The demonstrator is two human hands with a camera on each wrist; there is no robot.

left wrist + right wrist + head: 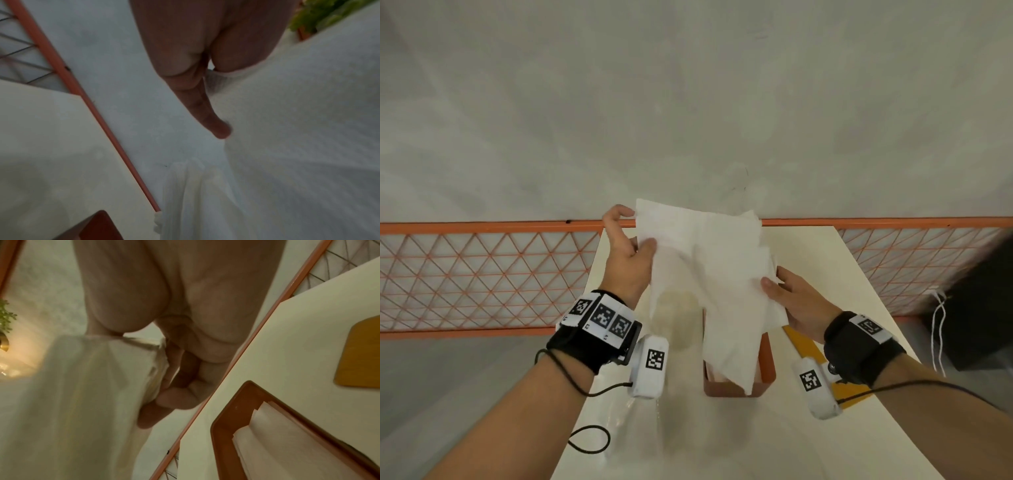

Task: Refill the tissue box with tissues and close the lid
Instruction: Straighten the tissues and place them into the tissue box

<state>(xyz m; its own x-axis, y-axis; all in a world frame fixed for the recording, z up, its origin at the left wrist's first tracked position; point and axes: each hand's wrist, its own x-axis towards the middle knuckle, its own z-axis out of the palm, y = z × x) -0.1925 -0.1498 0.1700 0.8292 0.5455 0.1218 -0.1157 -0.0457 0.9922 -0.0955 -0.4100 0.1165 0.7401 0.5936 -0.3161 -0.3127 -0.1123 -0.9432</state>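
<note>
A stack of white tissues (705, 274) hangs in the air above the table, with its lower end drooping into the open orange tissue box (768, 377). My left hand (626, 253) pinches the stack's upper left edge between thumb and fingers. My right hand (791, 301) pinches its right edge, thumb on top. In the right wrist view the box (226, 426) holds folded tissues (287, 443), and the wooden lid (362, 356) lies flat on the table beyond it. In the left wrist view the tissues (298, 146) fill the right half, and a corner of the box (98, 227) shows below.
The white table (825, 267) is narrow, and an orange mesh railing (482, 274) runs behind it on both sides. A yellow-brown stain (678, 318) marks the table left of the box. A dark object with white cords (941, 329) sits at the right edge.
</note>
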